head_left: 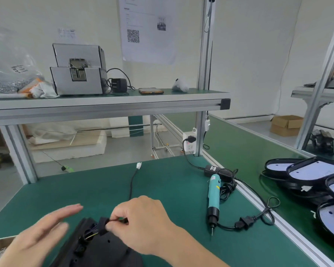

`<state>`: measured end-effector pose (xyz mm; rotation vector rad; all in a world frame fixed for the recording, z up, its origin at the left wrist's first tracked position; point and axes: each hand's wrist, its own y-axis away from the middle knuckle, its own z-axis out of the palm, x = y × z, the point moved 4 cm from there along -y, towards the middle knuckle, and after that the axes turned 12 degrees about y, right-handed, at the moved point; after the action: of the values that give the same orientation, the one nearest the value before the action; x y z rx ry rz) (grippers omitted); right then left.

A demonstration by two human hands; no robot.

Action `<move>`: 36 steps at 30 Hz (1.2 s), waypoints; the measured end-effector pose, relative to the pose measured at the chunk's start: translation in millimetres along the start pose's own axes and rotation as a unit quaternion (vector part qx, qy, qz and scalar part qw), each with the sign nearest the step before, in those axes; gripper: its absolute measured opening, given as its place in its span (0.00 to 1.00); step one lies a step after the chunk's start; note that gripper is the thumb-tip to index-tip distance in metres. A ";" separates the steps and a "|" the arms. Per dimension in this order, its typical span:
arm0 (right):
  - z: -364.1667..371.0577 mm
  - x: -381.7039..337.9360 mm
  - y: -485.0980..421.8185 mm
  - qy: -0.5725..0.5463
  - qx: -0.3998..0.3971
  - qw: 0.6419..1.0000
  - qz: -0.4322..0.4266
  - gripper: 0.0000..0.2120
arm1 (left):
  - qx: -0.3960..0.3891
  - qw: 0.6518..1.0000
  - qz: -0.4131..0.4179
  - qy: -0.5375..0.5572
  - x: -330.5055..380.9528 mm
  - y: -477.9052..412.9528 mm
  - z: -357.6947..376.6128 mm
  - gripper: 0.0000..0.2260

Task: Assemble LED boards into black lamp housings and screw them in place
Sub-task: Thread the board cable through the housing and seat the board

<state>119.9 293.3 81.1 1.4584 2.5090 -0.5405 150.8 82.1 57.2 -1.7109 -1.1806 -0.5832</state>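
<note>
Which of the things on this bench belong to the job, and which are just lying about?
In the job: black lamp housing; its cable, pinched by the right hand; left hand, open over the housing; electric screwdriver; stacked housings with white boards; screw feeder.
Lying about: phone; cardboard box; white cloth.

Plain white walls (pixel 249 54) close the room in, one carrying a taped-up paper sheet (pixel 148 35) with a QR code. The surface (pixel 172 199) is topped in green matting and edged in aluminium rail. Silver uprights (pixel 203 74) rise from it to a green-topped shelf (pixel 104 107) overhead. A second green surface (pixel 245 151) runs off to the right. Beyond lies pale grey floor (pixel 256 128), with an open cardboard box (pixel 286 125) on it. The light is even and soft.
</note>
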 end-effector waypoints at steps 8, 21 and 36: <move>-15.3 -24.5 -1.9 0.032 0.019 0.996 -0.085 0.07 | -0.068 0.990 -0.040 -0.115 37.0 -19.8 56.6 0.09; -20.8 -32.6 20.4 0.116 0.114 0.978 -0.127 0.04 | -0.111 0.983 -0.119 -0.084 -0.1 -6.7 69.1 0.11; -41.6 -33.1 17.8 0.241 0.094 0.960 -0.105 0.08 | 0.003 0.984 -0.175 -0.013 20.3 -18.3 64.6 0.16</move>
<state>152.6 291.6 126.6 1.5523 3.0925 -0.5186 135.0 150.3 52.5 -1.5169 -1.5140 -0.7690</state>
